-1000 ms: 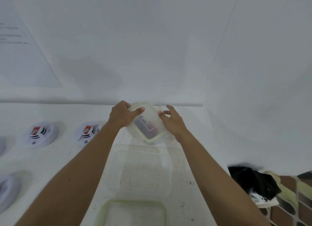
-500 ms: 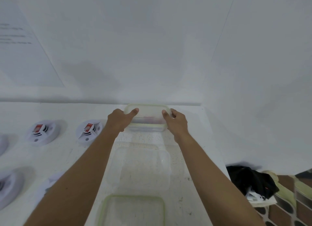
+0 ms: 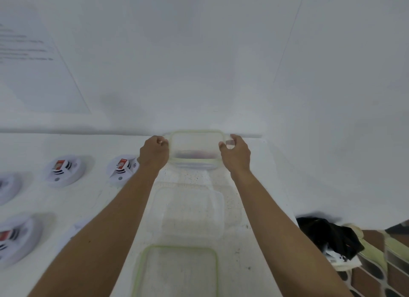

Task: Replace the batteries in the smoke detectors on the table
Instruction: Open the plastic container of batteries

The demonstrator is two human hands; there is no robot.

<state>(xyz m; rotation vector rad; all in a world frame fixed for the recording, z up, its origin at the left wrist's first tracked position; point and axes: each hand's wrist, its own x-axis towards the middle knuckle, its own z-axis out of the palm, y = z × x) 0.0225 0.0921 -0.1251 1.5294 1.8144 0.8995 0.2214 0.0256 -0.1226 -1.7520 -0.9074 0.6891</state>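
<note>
So the left hand and right hand each have fingers curled round an end of the lidded container, which sits at the back of the counter against the wall. The smoke detectors are off to the left, the nearest just beside the left wrist. Risk imo: yank the lid too hard and the box jerks, spilling whatever's inside or knocking that detector.

Single head-worn view, forward and down over the table
</note>
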